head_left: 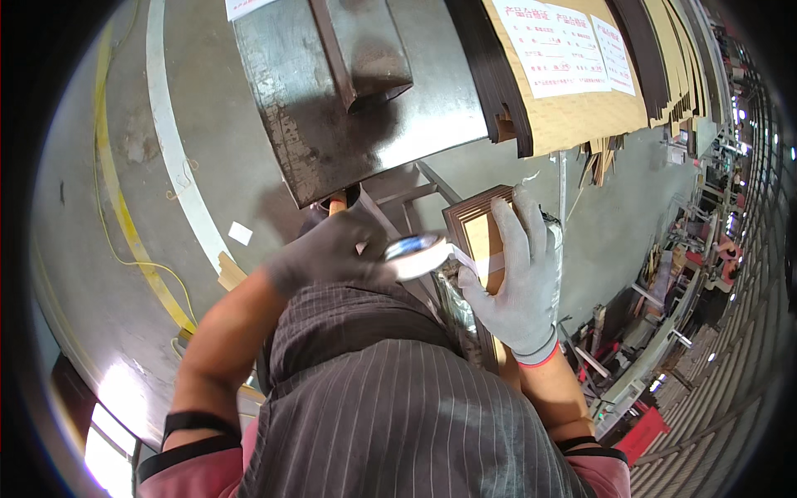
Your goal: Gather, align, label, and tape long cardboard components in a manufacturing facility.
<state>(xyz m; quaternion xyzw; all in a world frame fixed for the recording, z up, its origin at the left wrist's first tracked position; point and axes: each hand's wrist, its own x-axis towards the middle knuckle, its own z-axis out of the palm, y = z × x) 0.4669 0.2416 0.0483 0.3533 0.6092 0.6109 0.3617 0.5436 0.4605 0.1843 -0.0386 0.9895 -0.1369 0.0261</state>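
My left hand point(328, 256), in a dark grey glove and smeared by motion, grips a roll of tape point(415, 257) with a pale, shiny rim. A short white strip point(463, 259) stretches from the roll toward my right hand point(521, 286). That hand wears a light grey glove with a red cuff edge. Its fingers are stretched out and spread over a bundle of thin panels point(477, 226), brown-edged with a tan face. The thumb is close to the strip's end; whether it presses on it I cannot tell. Shiny clear film point(455, 303) shows beside the bundle.
A metal-topped table point(307, 141) with a brown channel-shaped piece point(378, 62) stands ahead. Stacked tan panels point(573, 116) carrying printed paper sheets point(556, 50) lie at the far right. A metal frame point(411, 195) stands below. Yellow cord point(154, 264) and white scrap point(240, 233) lie on the floor.
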